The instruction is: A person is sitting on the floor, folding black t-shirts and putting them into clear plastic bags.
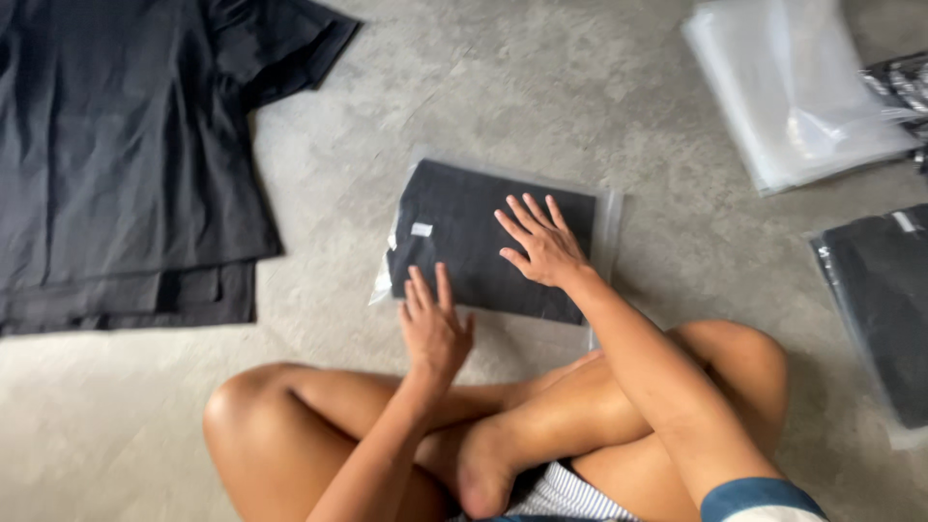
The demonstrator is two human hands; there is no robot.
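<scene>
Head view, left hand (433, 327) and right hand (544, 246), fingers spread flat on clear-bagged black garment (483, 242), small white label (421, 229)

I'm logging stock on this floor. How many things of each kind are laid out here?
Bagged dark folded shirts: 2 (one under both hands, one at the right edge)
Unbagged dark shirt piles: 1
Clear empty bag stacks: 1
Total: 4

The pile of black shirts (116, 155) runs off the top and left edges. The stack of clear bags (793, 87) and another bagged dark shirt (880, 309) are cut off on the right. The right hand (543, 244) hides part of the bagged black shirt (464, 242).
</scene>
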